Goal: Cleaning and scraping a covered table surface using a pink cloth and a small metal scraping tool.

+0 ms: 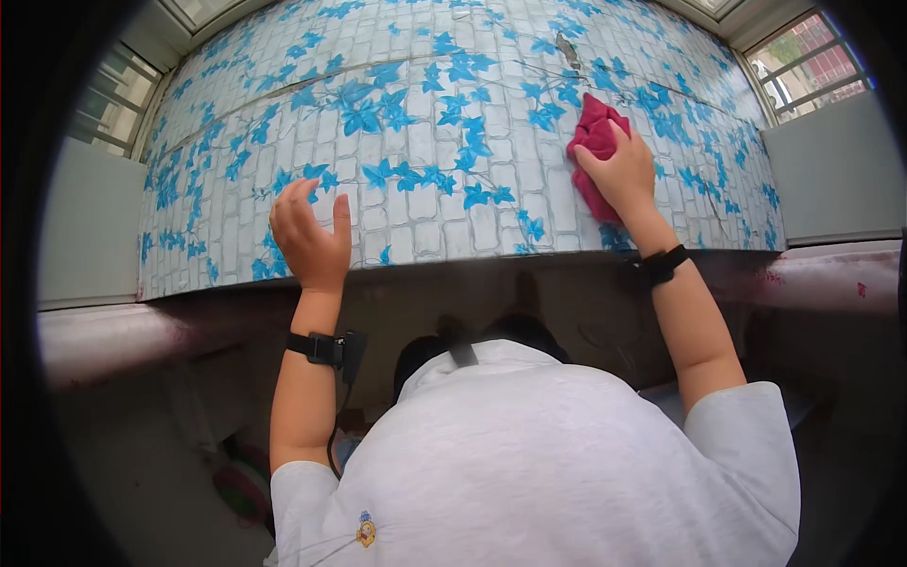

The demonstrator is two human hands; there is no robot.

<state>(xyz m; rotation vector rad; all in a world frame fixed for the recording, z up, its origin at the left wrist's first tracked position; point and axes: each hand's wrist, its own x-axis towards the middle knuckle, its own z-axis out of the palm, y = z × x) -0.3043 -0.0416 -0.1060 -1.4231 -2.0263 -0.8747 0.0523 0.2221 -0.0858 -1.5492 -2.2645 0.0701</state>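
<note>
A crumpled dark pink cloth [593, 132] is under my right hand [622, 172], whose fingers and thumb grip it against the sill. The sill [416, 222] has a covering of white brick pattern with blue ivy leaves. Over its front left part is my left hand [312, 236], holding nothing, with the thumb apart from the bent fingers. Whether that hand touches the surface I cannot tell. Each wrist wears a black strap; a cable runs down from the left one.
Windows with bars stand at the far left [118, 99] and far right [808, 61]. The covering has a long seam or crease across its left back part and a torn spot [568, 49] at the back right. Pale pink fabric [831, 274] lies along the right front edge.
</note>
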